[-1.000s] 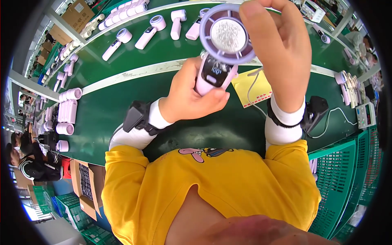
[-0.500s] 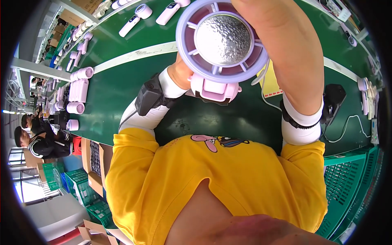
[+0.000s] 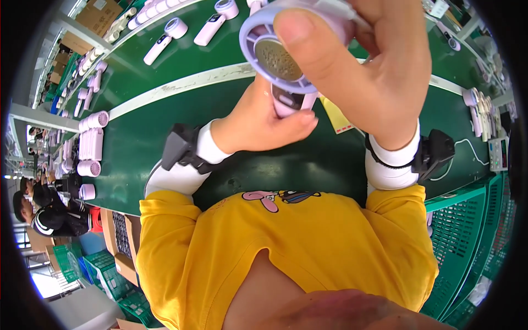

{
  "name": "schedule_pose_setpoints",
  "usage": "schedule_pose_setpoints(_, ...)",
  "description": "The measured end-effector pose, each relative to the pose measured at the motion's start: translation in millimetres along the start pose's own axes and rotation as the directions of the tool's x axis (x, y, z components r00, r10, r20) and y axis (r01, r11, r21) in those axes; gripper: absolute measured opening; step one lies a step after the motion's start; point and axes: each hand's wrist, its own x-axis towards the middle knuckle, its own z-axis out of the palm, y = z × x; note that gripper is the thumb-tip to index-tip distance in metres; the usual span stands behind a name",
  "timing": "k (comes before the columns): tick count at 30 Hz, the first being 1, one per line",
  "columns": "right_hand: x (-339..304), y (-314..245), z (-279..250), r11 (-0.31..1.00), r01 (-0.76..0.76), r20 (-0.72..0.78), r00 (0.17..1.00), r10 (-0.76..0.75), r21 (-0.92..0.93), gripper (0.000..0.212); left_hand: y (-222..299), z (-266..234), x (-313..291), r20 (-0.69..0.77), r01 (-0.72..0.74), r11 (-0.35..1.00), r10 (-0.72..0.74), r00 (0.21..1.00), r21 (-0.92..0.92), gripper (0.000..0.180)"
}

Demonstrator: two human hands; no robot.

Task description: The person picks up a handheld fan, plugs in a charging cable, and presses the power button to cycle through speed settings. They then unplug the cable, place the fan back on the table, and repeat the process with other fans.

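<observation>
Between my hands is a lilac handheld fan (image 3: 278,59), raised over the green bench. Its round head has a spoked ring around a silver, dimpled disc, tilted toward the left. My left hand (image 3: 258,118) is closed around the pale pink handle below the head, where a dark panel shows. My right hand (image 3: 379,71) grips the fan head from the right, its thumb across the rim and its fingers behind. Part of the head is hidden by that hand. A yellow paper (image 3: 336,116) lies on the bench beneath.
Pink and lilac fans (image 3: 91,144) stand in a cluster at the bench's left. Beyond the white divider (image 3: 181,88) lie two more handheld fans (image 3: 209,29). A green crate (image 3: 459,231) is at the right, near more fans (image 3: 479,113). People (image 3: 58,212) sit far left.
The fan head has turned to face left, so its disc appears narrower. My right thumb now lies across its rim. My left hand shows more fully on the handle.
</observation>
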Motion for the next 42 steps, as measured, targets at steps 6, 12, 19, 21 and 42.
schedule_pose_setpoints(6, 3.0, -1.6, -4.4, 0.878, -0.238, 0.065, 0.97, 0.233, 0.415, 0.032, 32.9, 16.0, -6.9, 0.122, 0.055, 0.976, -0.029, 0.992, -0.212, 0.04)
schedule_pose_setpoints(12, 2.2, 2.5, -15.6, 0.861, -0.163, 0.028, 0.985, 0.171, 0.482, 0.027, 73.1, 34.7, -56.9, -0.112, -0.667, 0.714, 0.696, 0.709, 0.214, 0.045)
schedule_pose_setpoints(19, 4.2, 8.8, -6.9, 0.992, -0.092, 0.048, 0.994, 0.096, -0.083, 0.015, 92.2, 37.3, -69.3, -0.2, -0.774, 0.575, 0.818, 0.539, 0.264, 0.044)
schedule_pose_setpoints(21, 2.8, 9.9, -3.0, 0.973, 0.081, 0.184, 0.982, -0.041, -0.217, 0.008, 84.6, 39.6, -75.3, -0.058, -0.819, 0.445, 0.888, 0.457, 0.361, 0.043)
schedule_pose_setpoints(42, -6.7, -4.2, 1.6, 0.992, 0.084, 0.278, 0.955, -0.108, 0.094, 0.019, 81.0, 13.9, -35.0, -0.052, -0.062, 0.921, 0.046, 0.998, -0.384, 0.039)
